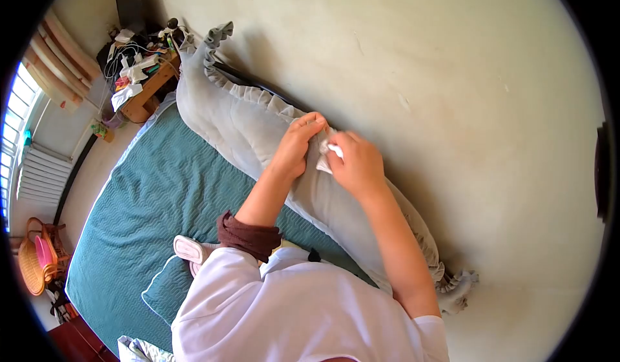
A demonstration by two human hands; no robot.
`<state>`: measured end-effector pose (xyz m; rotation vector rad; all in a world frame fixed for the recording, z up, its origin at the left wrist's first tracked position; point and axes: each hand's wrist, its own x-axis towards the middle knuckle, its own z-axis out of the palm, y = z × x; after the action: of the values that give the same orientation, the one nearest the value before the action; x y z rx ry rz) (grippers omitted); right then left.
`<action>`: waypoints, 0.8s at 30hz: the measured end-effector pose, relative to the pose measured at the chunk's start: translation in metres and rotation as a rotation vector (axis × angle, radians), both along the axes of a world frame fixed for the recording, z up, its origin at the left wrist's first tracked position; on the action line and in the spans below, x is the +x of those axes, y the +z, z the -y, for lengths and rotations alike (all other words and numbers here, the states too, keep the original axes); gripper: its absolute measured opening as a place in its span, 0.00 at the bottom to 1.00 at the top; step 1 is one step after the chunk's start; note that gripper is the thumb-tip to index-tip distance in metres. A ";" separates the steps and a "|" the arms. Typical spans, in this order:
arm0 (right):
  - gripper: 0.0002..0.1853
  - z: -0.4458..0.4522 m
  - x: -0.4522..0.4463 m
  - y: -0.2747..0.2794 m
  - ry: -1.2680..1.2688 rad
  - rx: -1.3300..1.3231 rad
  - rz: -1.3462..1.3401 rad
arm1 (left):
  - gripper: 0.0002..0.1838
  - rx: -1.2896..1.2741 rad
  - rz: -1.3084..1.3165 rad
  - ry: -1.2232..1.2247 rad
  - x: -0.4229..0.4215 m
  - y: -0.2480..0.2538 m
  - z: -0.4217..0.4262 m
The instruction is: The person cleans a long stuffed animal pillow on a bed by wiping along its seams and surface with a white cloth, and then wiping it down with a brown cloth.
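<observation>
A long grey padded headboard cover point(245, 120) with a ruffled edge runs diagonally along the wall. My left hand point(298, 144) is closed at its upper edge, fingers pinched together near the ruffle; what they grip is too small to make out. Just to the right, my right hand point(356, 162) is closed on a crumpled white cloth point(324, 163), part of which hangs below the fingers against the grey fabric. The two hands are close together.
A teal quilted bedspread point(155, 200) covers the bed below the headboard. Rolled pink-and-white fabric point(188, 249) lies near my left elbow. At the upper left stands a cluttered wooden desk point(150, 91); a wicker basket point(31, 265) is at the far left. The pale wall point(465, 116) rises behind the headboard.
</observation>
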<state>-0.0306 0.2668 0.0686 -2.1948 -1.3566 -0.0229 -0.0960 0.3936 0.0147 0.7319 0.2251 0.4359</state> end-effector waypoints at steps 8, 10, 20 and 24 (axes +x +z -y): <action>0.06 0.009 0.000 0.030 -0.031 0.058 -0.080 | 0.08 0.023 0.019 -0.017 0.001 0.003 0.002; 0.06 -0.005 -0.004 0.012 0.067 0.142 -0.035 | 0.08 -0.010 0.100 -0.047 0.001 -0.003 -0.001; 0.07 0.022 0.000 0.039 -0.052 -0.064 -0.079 | 0.11 0.026 0.033 0.021 0.002 0.005 0.002; 0.06 0.004 -0.001 0.009 0.008 0.048 0.012 | 0.11 -0.049 0.059 0.042 0.002 -0.003 0.002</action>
<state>-0.0311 0.2623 0.0777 -2.1522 -1.3579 -0.0654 -0.0941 0.3915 0.0120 0.6659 0.1949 0.4897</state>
